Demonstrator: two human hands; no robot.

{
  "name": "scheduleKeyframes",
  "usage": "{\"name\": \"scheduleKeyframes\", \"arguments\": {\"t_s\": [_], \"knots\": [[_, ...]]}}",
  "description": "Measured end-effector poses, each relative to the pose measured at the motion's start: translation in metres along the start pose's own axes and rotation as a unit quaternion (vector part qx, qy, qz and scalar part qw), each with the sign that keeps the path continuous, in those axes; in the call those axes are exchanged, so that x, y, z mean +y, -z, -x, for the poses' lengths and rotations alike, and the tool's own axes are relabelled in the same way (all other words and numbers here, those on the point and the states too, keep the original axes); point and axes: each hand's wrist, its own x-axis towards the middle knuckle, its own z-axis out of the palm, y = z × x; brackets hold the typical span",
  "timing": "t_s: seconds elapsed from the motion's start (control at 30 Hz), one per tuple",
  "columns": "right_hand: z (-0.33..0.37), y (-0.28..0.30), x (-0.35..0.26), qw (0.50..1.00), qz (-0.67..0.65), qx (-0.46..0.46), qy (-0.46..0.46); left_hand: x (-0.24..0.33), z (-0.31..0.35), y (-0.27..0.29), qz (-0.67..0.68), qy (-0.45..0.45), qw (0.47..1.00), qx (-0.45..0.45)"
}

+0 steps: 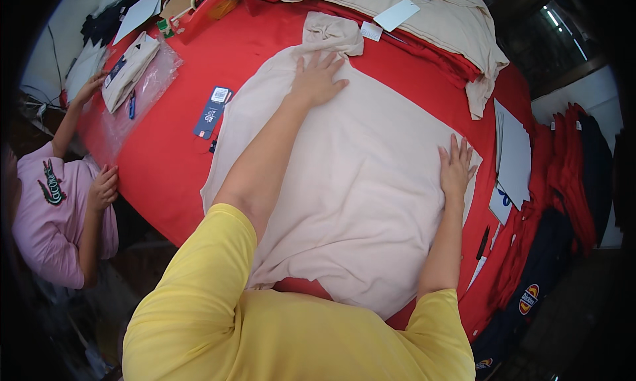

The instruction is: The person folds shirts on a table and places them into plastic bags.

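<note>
A cream knit garment [344, 182] lies spread on the red-covered table in front of me, with soft wrinkles toward its near edge. One part of it is bunched up at the far end. My left hand [318, 79] rests flat on the cloth just below that bunched part, fingers spread. Near the garment's right edge, my right hand [456, 169] lies flat with its fingers stretched out. Neither hand grips anything. A dark blue hang tag [213, 112] with a white label sits just left of the garment.
Across the far side lies a stack of cream garments [457, 23] with a white card [396, 14] on top. A red tape dispenser [205, 10] stands far left. At left, a person in pink [56, 215] touches a folded garment [129, 69]. White cards [513, 152] lie right.
</note>
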Motion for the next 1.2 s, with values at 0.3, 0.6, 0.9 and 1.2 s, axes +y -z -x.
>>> {"name": "scheduleKeyframes", "arguments": {"t_s": [0.3, 0.6, 0.9, 1.2], "knots": [[0.149, 0.023, 0.067, 1.0, -0.019, 0.019, 0.006, -0.132, 0.104, 0.077, 0.163, 0.216, 0.962, 0.026], [0.178, 0.024, 0.043, 0.997, 0.055, 0.026, -0.045, -0.145, 0.074, 0.109, 0.022, 0.151, 0.987, 0.055], [0.321, 0.082, 0.029, 0.949, -0.104, -0.098, -0.282, -0.125, 0.306, 0.147, 0.047, 0.29, 0.945, -0.144], [0.335, 0.068, 0.008, 0.787, -0.568, 0.021, -0.239, -0.171, 0.349, 0.106, 0.444, 0.288, 0.835, 0.152]]}}
